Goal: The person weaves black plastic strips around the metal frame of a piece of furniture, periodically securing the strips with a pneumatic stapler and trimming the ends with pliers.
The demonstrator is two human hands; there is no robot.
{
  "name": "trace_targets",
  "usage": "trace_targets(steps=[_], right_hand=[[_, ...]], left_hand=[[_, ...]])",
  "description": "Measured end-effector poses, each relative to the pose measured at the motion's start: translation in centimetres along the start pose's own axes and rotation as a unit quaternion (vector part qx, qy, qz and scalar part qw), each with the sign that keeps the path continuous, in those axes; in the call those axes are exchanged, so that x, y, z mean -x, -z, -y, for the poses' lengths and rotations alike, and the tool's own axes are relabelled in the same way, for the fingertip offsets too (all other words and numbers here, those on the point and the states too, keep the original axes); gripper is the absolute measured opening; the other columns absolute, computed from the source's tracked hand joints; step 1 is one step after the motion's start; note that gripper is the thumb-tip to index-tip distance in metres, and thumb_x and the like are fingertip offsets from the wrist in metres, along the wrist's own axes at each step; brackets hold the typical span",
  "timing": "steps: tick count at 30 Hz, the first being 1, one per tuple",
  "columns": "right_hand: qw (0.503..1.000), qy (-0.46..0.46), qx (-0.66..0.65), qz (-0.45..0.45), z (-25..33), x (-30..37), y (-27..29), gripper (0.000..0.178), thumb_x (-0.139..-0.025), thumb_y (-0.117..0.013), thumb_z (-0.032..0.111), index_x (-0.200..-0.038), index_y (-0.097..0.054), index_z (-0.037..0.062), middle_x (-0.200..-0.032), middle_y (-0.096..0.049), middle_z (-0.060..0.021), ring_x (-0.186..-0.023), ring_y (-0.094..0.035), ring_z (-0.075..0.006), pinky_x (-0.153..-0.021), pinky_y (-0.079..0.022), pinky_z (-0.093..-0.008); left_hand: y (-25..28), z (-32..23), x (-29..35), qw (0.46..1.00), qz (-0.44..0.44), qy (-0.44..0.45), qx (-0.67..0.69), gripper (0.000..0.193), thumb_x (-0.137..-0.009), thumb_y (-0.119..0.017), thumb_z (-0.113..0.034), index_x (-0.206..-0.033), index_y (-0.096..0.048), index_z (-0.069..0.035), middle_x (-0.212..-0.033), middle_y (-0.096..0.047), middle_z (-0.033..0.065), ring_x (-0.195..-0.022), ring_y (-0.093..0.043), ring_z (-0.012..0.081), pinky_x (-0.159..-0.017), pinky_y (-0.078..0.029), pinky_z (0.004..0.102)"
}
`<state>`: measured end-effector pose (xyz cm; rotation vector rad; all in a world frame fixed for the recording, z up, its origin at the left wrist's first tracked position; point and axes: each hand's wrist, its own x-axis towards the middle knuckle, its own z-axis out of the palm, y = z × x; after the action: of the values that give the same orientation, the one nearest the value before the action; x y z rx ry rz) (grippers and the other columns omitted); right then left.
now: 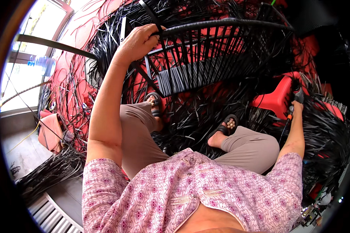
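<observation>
My left hand (142, 40) is closed over the corner of a dark chair frame (221, 23), whose rail is wrapped in black strip. Black plastic strips run down from that rail to a tightly woven grey-black panel (206, 73). The frame stands tilted in front of my feet. Far to the right, my right hand (297, 106) is closed around a dark grey tool (298, 95), beside a red plastic stool (274, 97). An orange-and-black handle (289, 117) shows just below that hand. The tool's exact kind is too small to make out.
Loose black strips (190, 120) cover much of the red floor (76, 73) around my sandalled feet. At the left are a salmon-coloured cloth (50, 132), a clear bottle (46, 64) by the doorway and a bundle of strips (52, 173). A slatted light-grey piece (54, 213) lies lower left.
</observation>
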<state>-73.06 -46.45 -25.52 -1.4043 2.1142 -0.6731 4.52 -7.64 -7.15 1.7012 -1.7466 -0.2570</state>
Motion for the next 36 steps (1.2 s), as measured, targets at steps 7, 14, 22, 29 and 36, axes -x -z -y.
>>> trace_targets(steps=[7, 14, 22, 29, 36], right_hand=[[0.970, 0.072, -0.218, 0.079, 6.8, 8.7, 0.8, 0.018, -0.081, -0.071, 0.012, -0.093, -0.060, 0.0033, -0.069, -0.056, -0.0033, -0.057, -0.056, -0.0126, -0.046, -0.046, -0.0266], [0.907, 0.228, -0.346, 0.080, 20.9, 25.7, 5.3, 0.039, -0.089, -0.071, 0.010, -0.124, -0.055, 0.0007, -0.087, -0.064, -0.0054, -0.068, -0.061, -0.0135, -0.063, -0.052, -0.0275], [0.876, 0.346, -0.303, 0.143, 29.2, 43.5, -3.4, 0.017, -0.081, -0.069, -0.001, -0.096, -0.062, 0.0049, -0.094, -0.061, 0.0004, -0.087, -0.059, -0.0106, -0.080, -0.049, -0.0280], [0.736, 0.566, -0.224, 0.297, 28.9, 48.4, -15.9, 0.060, -0.070, -0.082, 0.018, -0.124, -0.061, 0.0027, -0.109, -0.071, -0.0141, -0.090, -0.071, -0.0321, -0.083, -0.056, -0.0372], [0.709, 0.622, -0.183, 0.277, 31.2, 48.3, -20.9, 0.068, -0.064, -0.082, 0.019, -0.126, -0.060, 0.0030, -0.092, -0.070, -0.0164, -0.081, -0.069, -0.0350, -0.073, -0.056, -0.0393]], left_hand=[[-0.3, 0.2, 1.0, 1.000, -0.012, 0.015, -0.017, 0.030, -0.085, -0.054, -0.012, -0.110, -0.064, 0.001, -0.087, -0.065, 0.0227, -0.086, -0.064, 0.0407, -0.077, -0.051, 0.0437], [-0.4, 0.8, 1.2, 1.000, -0.006, -0.004, -0.021, 0.032, -0.085, -0.053, -0.014, -0.112, -0.064, 0.000, -0.080, -0.064, 0.0205, -0.080, -0.065, 0.0386, -0.074, -0.051, 0.0434], [-0.1, 0.3, 1.4, 0.999, 0.007, 0.042, -0.025, 0.034, -0.086, -0.050, -0.016, -0.113, -0.064, -0.001, -0.076, -0.064, 0.0187, -0.074, -0.066, 0.0351, -0.072, -0.052, 0.0434], [-0.2, 0.5, 0.9, 1.000, 0.001, 0.017, -0.020, 0.032, -0.086, -0.052, -0.016, -0.111, -0.064, 0.000, -0.085, -0.064, 0.0226, -0.085, -0.064, 0.0405, -0.076, -0.050, 0.0462], [-0.4, 1.4, 0.9, 0.999, -0.016, -0.017, -0.039, 0.033, -0.084, -0.053, -0.010, -0.115, -0.062, 0.000, -0.083, -0.064, 0.0174, -0.074, -0.065, 0.0299, -0.072, -0.052, 0.0381]])
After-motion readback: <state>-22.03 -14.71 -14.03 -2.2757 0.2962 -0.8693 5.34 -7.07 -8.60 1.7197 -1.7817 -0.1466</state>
